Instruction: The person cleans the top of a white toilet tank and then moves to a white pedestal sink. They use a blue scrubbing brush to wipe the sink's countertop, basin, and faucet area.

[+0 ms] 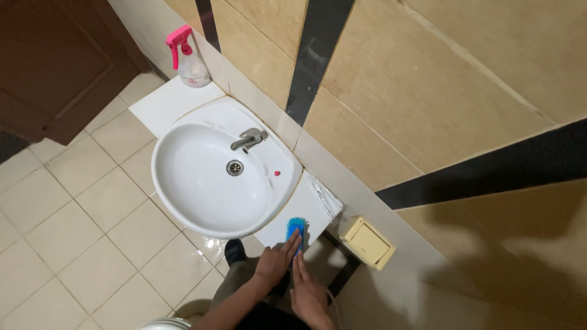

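A blue scrub brush lies on the white counter ledge just right of a round white wash basin. My left hand rests on top of the brush, fingers laid over it and pressing it onto the ledge. My right hand sits right beside it, fingertips touching the ledge's front edge near the brush, holding nothing. The basin has a metal tap and a drain.
A clear spray bottle with a pink trigger stands on the counter's far left end. A yellow box hangs on the beige tiled wall to the right. A brown door is at top left. Pale floor tiles lie below.
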